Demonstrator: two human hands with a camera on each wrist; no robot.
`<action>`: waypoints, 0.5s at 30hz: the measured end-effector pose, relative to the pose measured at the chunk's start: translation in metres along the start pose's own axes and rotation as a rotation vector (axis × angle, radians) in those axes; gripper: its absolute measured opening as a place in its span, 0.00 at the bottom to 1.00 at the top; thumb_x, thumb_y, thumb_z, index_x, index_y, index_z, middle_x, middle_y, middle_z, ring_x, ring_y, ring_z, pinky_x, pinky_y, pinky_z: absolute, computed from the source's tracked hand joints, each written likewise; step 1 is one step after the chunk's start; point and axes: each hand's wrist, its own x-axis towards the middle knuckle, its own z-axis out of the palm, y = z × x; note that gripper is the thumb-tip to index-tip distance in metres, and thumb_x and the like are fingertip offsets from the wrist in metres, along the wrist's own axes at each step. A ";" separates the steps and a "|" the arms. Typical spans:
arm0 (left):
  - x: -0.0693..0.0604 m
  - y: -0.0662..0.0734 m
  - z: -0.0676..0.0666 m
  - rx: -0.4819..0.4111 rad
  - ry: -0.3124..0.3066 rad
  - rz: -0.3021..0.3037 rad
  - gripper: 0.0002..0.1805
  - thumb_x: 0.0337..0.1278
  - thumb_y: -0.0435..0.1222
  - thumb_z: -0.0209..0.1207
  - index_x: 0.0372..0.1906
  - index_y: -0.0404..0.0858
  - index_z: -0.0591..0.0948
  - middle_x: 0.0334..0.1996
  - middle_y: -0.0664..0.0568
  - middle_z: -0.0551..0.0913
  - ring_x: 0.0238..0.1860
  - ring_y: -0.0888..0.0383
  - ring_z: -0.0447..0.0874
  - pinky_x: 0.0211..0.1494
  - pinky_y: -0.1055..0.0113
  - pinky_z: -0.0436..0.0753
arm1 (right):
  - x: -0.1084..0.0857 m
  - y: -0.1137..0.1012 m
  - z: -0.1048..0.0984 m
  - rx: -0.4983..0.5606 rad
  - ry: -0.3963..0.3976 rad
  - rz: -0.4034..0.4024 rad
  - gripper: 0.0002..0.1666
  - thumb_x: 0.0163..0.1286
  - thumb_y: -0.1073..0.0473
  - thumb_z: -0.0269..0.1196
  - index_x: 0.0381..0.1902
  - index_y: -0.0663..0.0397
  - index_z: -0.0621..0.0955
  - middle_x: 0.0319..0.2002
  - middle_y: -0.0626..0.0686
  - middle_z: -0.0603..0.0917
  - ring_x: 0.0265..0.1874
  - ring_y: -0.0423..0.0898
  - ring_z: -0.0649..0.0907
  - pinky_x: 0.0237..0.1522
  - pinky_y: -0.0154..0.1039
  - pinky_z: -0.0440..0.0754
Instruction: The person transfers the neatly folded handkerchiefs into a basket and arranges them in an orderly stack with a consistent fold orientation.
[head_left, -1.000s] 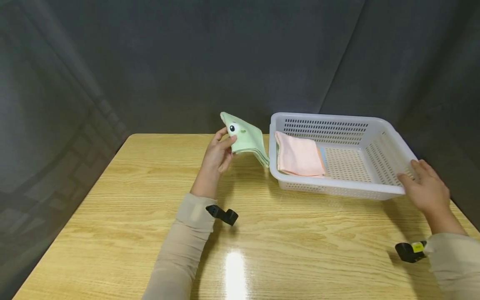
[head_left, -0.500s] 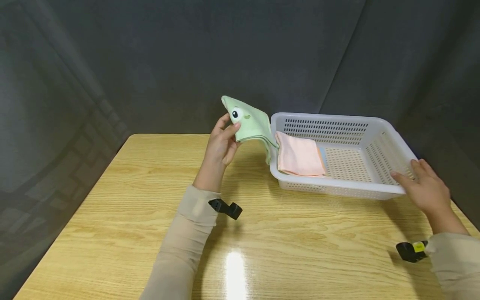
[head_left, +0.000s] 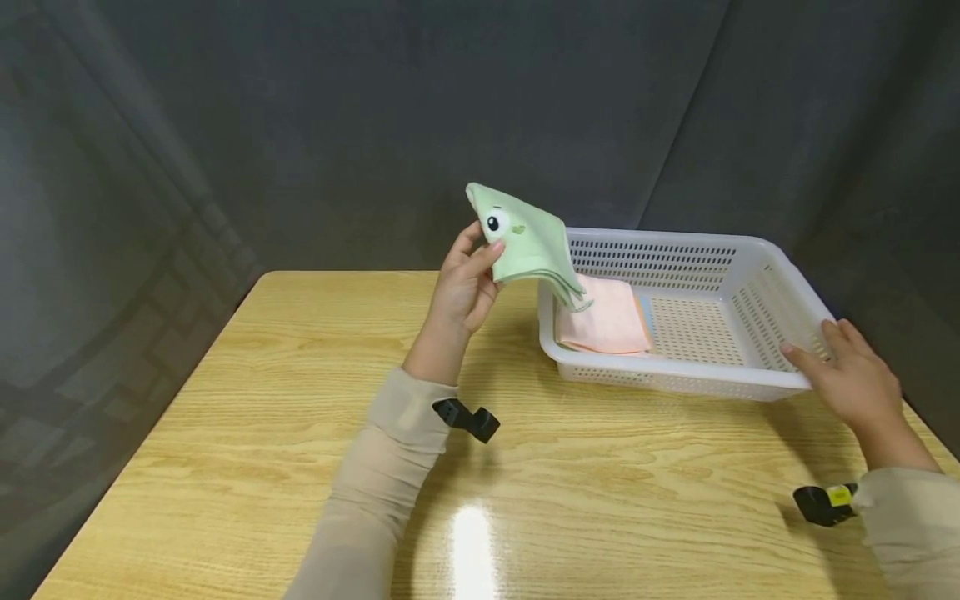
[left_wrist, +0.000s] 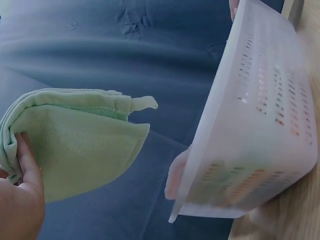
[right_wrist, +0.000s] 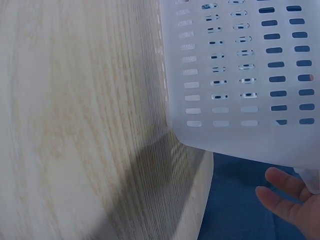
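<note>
My left hand [head_left: 461, 292] pinches a folded light green towel [head_left: 534, 250] between thumb and fingers, up in the air. An eye pattern shows on the towel's face, and its lower right corner overlaps the left end of the white plastic basket [head_left: 678, 365]. In the left wrist view, a gap separates the towel [left_wrist: 85, 145] from the basket wall [left_wrist: 240, 130]. My right hand [head_left: 858, 379] grips the basket's front right corner, thumb inside the rim. Inside the basket, at its left end, lies a folded pink towel [head_left: 609, 321], partly covered by the green one.
Orange and light blue cloth edges show beside the pink towel. The basket stands on a wooden table [head_left: 262, 400] at its back right. Dark curtain cloth [head_left: 360, 117] hangs behind the table. Black camera mounts [head_left: 467, 419] sit on both wrists.
My left hand has lifted the green towel and carried it to the right, from beside the basket to over its left end. The right hand and the basket have stayed in place.
</note>
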 end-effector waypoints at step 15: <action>0.004 -0.030 0.014 0.020 -0.035 -0.085 0.18 0.55 0.19 0.42 0.49 0.37 0.66 0.29 0.51 0.76 0.25 0.62 0.75 0.25 0.74 0.74 | -0.002 -0.004 -0.001 -0.002 0.003 -0.007 0.45 0.64 0.40 0.39 0.62 0.69 0.40 0.61 0.70 0.36 0.56 0.73 0.44 0.50 0.67 0.42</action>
